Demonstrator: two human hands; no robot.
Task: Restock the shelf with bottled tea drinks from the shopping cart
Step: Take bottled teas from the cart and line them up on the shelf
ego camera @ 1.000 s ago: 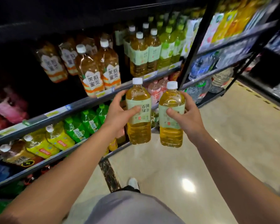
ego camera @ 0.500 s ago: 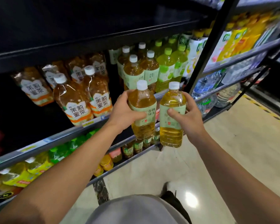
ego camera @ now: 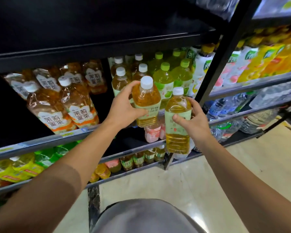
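My left hand (ego camera: 123,106) grips a green-tea bottle (ego camera: 146,101) with a white cap and pale green label, held up at the shelf edge (ego camera: 71,134) in front of a row of matching tea bottles (ego camera: 120,79). My right hand (ego camera: 191,120) grips a second, identical tea bottle (ego camera: 177,121), lower and to the right, upright over the aisle floor. Both bottles are in the air, close together but apart. The shopping cart is out of view.
Amber jasmine-tea bottles (ego camera: 79,105) lean at the shelf's left, with a dark gap further left. Green-capped bottles (ego camera: 165,78) stand right of the tea row. A black upright post (ego camera: 223,52) divides the bays. Lower shelves hold more drinks and water bottles (ego camera: 228,108).
Both hands have risen toward the shelf. The left bottle has moved up and in, level with the tea row; the right bottle follows lower. My view has tilted closer to the shelf.
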